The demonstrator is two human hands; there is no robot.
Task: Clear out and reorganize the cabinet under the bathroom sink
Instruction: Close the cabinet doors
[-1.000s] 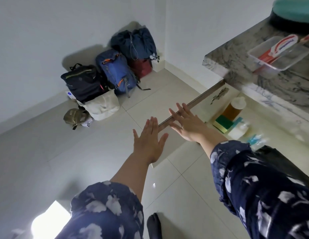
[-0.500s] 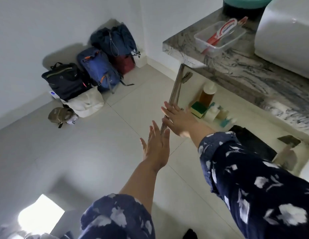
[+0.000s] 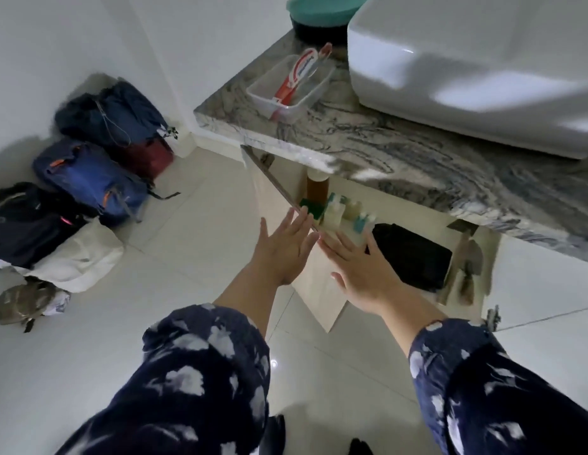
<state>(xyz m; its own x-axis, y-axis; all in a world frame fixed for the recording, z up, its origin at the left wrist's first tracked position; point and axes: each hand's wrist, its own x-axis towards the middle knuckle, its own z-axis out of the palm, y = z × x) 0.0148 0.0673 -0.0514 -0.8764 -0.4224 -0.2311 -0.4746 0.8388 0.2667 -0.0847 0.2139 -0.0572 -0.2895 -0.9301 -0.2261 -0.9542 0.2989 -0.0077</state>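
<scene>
both hands out flat at centre frame, either side of the open cabinet door. left hand: fingers straight and together, holding nothing, fingertips at the door's top edge (contact or a hair off, can't tell). right hand: fingers straight and spread, holding nothing, on the inner side of the door, in front of the cabinet opening.

cabinet sits under the marbled worktop, right of centre. inside, left to right: amber bottle with a pale cap, green sponge, a row of small pale bottles (some teal caps, blurred), black pouch, then a trowel leaning at the right end.

on the worktop, upper middle: clear plastic tray with a toothpaste tube in it. behind that a dark bowl with a teal lid. white basin fills the upper right.

left of frame, against the wall on the tiled floor: pile of bags, navy, blue, red, black, plus a white cloth bag and a small olive one at the lower left.

dark floral sleeves on both arms along the bottom.
</scene>
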